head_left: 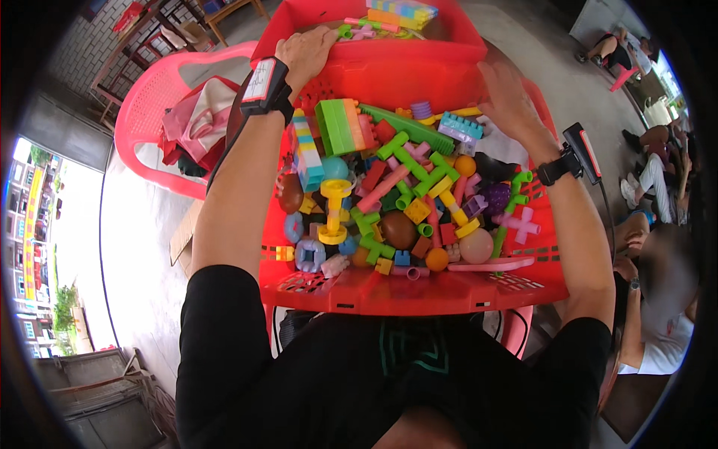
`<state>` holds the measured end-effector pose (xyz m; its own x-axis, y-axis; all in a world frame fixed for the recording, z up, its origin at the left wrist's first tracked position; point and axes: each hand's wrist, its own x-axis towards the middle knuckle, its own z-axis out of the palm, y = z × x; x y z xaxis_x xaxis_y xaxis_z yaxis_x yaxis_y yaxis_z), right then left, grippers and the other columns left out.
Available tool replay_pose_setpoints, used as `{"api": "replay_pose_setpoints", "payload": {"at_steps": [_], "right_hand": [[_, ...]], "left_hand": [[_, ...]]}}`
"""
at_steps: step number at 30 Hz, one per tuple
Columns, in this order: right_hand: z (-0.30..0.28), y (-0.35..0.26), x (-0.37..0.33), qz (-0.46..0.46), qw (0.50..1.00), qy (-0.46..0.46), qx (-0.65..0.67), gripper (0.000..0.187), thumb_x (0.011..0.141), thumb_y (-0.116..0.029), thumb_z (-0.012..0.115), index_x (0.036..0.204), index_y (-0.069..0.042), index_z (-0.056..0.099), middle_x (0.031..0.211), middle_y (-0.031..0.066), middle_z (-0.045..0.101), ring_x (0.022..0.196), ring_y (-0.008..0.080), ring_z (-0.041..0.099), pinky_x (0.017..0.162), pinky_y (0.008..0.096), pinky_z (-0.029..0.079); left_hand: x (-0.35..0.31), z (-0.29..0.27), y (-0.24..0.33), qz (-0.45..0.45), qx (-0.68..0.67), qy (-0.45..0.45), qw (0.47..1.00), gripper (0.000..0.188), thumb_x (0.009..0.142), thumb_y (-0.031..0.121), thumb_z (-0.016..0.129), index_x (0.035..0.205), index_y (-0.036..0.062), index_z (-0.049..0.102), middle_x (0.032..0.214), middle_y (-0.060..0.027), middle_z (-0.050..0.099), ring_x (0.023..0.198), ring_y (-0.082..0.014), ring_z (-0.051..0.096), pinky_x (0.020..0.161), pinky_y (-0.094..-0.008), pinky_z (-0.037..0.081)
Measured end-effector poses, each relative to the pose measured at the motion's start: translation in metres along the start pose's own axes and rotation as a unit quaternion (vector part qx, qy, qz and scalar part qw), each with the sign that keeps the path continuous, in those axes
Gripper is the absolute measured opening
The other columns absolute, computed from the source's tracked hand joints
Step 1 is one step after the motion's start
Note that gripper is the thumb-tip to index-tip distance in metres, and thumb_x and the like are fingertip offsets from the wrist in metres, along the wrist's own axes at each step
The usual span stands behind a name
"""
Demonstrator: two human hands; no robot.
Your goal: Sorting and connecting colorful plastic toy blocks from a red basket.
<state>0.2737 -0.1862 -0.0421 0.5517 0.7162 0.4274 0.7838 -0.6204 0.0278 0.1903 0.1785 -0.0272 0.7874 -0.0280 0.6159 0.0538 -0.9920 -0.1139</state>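
A red plastic basket (419, 288) stands in front of me, full of mixed plastic toy pieces. Behind it is a red bin (449, 54) with a few more pieces inside. My left hand (307, 56) is at the bin's left corner, its fingers bent over the rim. At the bin's right corner, my right hand (512, 101) has its fingers stretched out and holds no toy. Between my arms lie green tube connectors (411, 166), a yellow spool-shaped piece (334, 212), a stack of green and orange blocks (344, 126) and several coloured balls (477, 245).
To the left, a pink plastic chair (138, 123) holds red and pink cloth (198, 116). A wooden rack (131, 52) is farther back. On the right, a nearby person (666, 322) sits close to my right arm, with other seated people (632, 52) farther off.
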Motion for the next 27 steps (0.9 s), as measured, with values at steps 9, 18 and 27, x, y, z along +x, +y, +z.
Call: {"api": "replay_pose_setpoints", "payload": {"at_steps": [9, 18, 27], "right_hand": [[-0.004, 0.000, -0.010, -0.022, 0.998, -0.029, -0.051, 0.086, 0.068, -0.017, 0.072, 0.139, -0.008, 0.023, 0.132, 0.0203, 0.034, 0.126, 0.0359, 0.033, 0.096, 0.0441, 0.042], [-0.088, -0.108, 0.005, -0.097, 0.979, -0.179, -0.034, 0.047, 0.073, -0.025, 0.065, 0.116, -0.009, 0.051, 0.108, 0.0149, 0.056, 0.100, 0.0330, 0.055, 0.080, 0.0433, 0.045], [-0.087, -0.140, -0.034, -0.140, 0.953, -0.212, 0.165, 0.031, 0.076, -0.026, 0.062, 0.098, -0.006, 0.057, 0.086, 0.0166, 0.062, 0.083, 0.0337, 0.060, 0.071, 0.0435, 0.047]], "left_hand": [[-0.034, -0.052, 0.038, 0.031, -0.091, 0.040, 0.995, 0.041, 0.079, 0.034, 0.061, 0.114, 0.0144, 0.054, 0.113, -0.0100, 0.057, 0.106, -0.0297, 0.053, 0.089, -0.0428, 0.041], [-0.085, -0.085, 0.090, 0.072, 0.016, -0.285, 0.956, 0.070, 0.065, 0.039, 0.072, 0.124, 0.0106, 0.046, 0.110, -0.0180, 0.050, 0.107, -0.0349, 0.049, 0.086, -0.0475, 0.041], [-0.080, -0.084, 0.089, 0.069, 0.001, -0.285, 0.956, 0.084, 0.057, 0.036, 0.074, 0.129, 0.0076, 0.039, 0.110, -0.0197, 0.050, 0.106, -0.0365, 0.050, 0.085, -0.0461, 0.044]]}}
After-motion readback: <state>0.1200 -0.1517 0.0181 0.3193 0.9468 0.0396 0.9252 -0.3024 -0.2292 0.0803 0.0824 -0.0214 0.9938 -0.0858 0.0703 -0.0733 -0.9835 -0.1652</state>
